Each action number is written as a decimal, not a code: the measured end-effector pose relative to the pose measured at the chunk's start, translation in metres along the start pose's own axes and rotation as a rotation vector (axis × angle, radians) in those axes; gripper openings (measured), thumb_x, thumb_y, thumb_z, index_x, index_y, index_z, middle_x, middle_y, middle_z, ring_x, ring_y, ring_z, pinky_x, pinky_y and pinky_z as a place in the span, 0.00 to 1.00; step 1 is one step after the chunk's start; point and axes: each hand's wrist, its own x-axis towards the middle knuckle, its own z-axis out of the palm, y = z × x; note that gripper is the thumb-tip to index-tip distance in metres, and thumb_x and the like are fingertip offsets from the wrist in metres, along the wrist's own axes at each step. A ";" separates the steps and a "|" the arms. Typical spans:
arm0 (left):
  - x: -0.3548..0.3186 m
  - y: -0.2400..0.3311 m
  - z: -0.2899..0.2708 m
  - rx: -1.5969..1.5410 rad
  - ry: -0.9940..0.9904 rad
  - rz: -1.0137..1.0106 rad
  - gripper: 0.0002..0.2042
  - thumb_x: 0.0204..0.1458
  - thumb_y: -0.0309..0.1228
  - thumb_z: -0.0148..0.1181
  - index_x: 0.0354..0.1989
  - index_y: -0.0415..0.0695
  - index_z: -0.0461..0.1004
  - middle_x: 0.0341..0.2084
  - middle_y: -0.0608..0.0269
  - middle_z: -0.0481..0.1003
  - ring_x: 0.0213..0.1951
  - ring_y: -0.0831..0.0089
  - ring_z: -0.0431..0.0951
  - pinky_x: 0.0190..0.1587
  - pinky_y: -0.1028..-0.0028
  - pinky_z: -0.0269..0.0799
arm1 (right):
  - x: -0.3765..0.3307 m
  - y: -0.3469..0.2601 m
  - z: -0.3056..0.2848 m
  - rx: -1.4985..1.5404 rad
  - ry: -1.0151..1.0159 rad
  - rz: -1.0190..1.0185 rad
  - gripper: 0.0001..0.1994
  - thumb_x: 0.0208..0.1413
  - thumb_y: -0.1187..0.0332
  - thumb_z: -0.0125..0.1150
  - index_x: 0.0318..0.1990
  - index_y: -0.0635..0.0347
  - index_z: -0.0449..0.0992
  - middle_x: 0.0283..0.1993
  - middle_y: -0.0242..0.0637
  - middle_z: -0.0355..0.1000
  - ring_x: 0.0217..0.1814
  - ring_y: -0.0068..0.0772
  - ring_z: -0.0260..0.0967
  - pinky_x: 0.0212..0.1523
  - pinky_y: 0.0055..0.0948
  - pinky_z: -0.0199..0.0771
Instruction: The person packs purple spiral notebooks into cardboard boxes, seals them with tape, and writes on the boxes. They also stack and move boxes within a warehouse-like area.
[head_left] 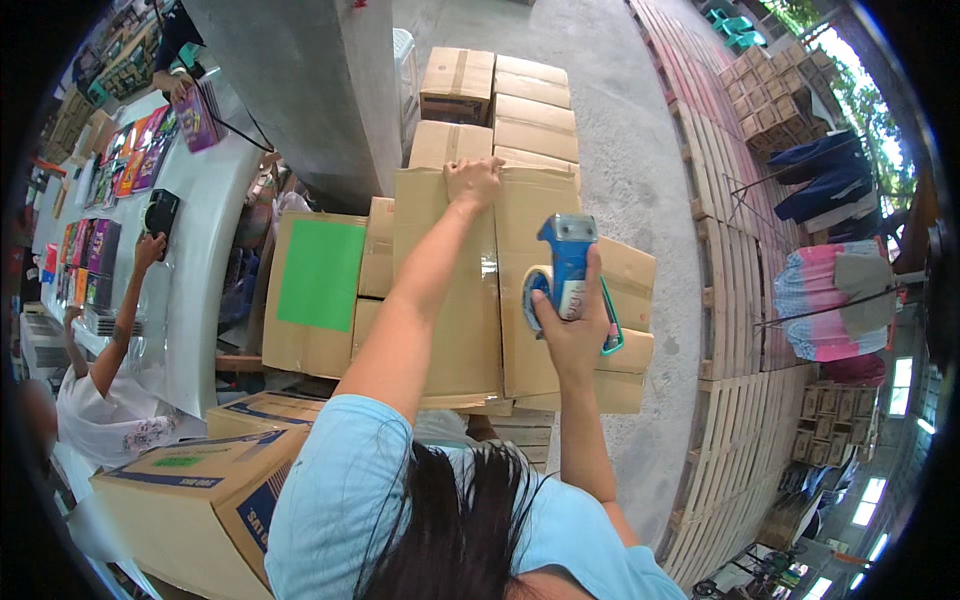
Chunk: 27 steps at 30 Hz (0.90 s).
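A big brown cardboard box [440,300] lies in front of me, its top seam running away from me, with shiny clear tape along part of it. My left hand [472,183] is at its far edge by the seam, the fingers bent over the rim and closed on it. In my right hand [578,325] is a blue tape dispenser [570,255], held above the right half of the box. A tape roll [535,298] shows at its left side, partly covered by my thumb. The teal handle end [613,330] sticks out beside my hand.
Stacked cartons [533,100] stand beyond the box. Left are a box with a green sheet [320,275], a concrete pillar [310,100] and a white table [215,290] where other people handle packs. A larger carton [190,490] sits near left. Wooden pallets [735,290] line the right.
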 end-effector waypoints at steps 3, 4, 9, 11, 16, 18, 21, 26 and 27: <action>-0.002 -0.005 -0.002 -0.031 -0.011 -0.008 0.12 0.52 0.38 0.49 0.38 0.65 0.80 0.36 0.70 0.79 0.44 0.67 0.75 0.53 0.61 0.55 | 0.012 0.037 -0.017 -0.092 0.194 -0.168 0.37 0.46 0.78 0.60 0.66 0.62 0.53 0.55 0.44 0.66 0.50 0.34 0.67 0.52 0.29 0.68; -0.003 -0.004 -0.003 -0.031 -0.022 -0.011 0.12 0.51 0.37 0.49 0.38 0.66 0.79 0.36 0.70 0.79 0.44 0.67 0.75 0.53 0.61 0.55 | 0.019 0.076 -0.035 0.177 0.258 0.027 0.36 0.47 0.78 0.60 0.66 0.63 0.53 0.56 0.43 0.65 0.51 0.33 0.67 0.53 0.29 0.67; -0.001 0.004 0.006 -0.043 -0.008 -0.004 0.12 0.51 0.37 0.49 0.39 0.67 0.79 0.37 0.71 0.79 0.43 0.70 0.74 0.52 0.61 0.55 | 0.028 0.206 -0.095 0.265 0.130 0.617 0.34 0.46 0.71 0.59 0.64 0.64 0.58 0.54 0.40 0.67 0.48 0.30 0.68 0.52 0.26 0.66; 0.003 -0.001 0.003 -0.029 0.006 -0.011 0.12 0.52 0.38 0.49 0.40 0.66 0.79 0.38 0.71 0.78 0.43 0.70 0.74 0.51 0.61 0.56 | 0.033 0.202 -0.082 0.253 0.008 0.689 0.33 0.46 0.72 0.59 0.63 0.64 0.60 0.53 0.39 0.68 0.48 0.30 0.67 0.51 0.25 0.66; -0.003 -0.002 -0.005 0.020 -0.076 0.047 0.12 0.50 0.43 0.55 0.42 0.63 0.78 0.40 0.71 0.78 0.47 0.69 0.72 0.53 0.60 0.55 | 0.021 0.148 -0.056 0.302 0.169 0.347 0.33 0.48 0.77 0.59 0.65 0.60 0.58 0.50 0.36 0.70 0.44 0.28 0.69 0.49 0.24 0.67; 0.000 -0.003 -0.009 0.008 -0.096 0.030 0.12 0.50 0.45 0.56 0.43 0.63 0.77 0.40 0.72 0.77 0.48 0.69 0.72 0.53 0.60 0.55 | 0.015 0.096 -0.038 0.117 0.142 0.119 0.34 0.48 0.77 0.61 0.65 0.57 0.57 0.51 0.36 0.70 0.43 0.28 0.69 0.47 0.24 0.69; -0.001 -0.002 -0.008 -0.025 -0.096 0.034 0.12 0.50 0.46 0.57 0.42 0.63 0.77 0.40 0.73 0.77 0.49 0.69 0.71 0.53 0.60 0.55 | 0.004 0.052 -0.009 0.111 0.060 0.076 0.36 0.47 0.75 0.64 0.66 0.54 0.56 0.44 0.36 0.71 0.37 0.26 0.68 0.42 0.24 0.71; -0.003 -0.005 -0.004 -0.052 -0.103 0.036 0.12 0.50 0.45 0.57 0.42 0.63 0.77 0.41 0.74 0.77 0.49 0.70 0.71 0.54 0.59 0.54 | -0.004 0.005 0.027 -0.038 0.022 -0.082 0.37 0.47 0.70 0.66 0.66 0.49 0.57 0.32 0.38 0.68 0.28 0.26 0.66 0.31 0.27 0.70; -0.004 -0.004 -0.004 -0.055 -0.099 0.036 0.12 0.50 0.45 0.56 0.41 0.62 0.78 0.41 0.73 0.77 0.49 0.70 0.72 0.53 0.59 0.54 | -0.008 0.002 0.035 -0.068 0.017 -0.115 0.37 0.47 0.69 0.67 0.66 0.49 0.57 0.30 0.39 0.67 0.27 0.28 0.66 0.29 0.28 0.70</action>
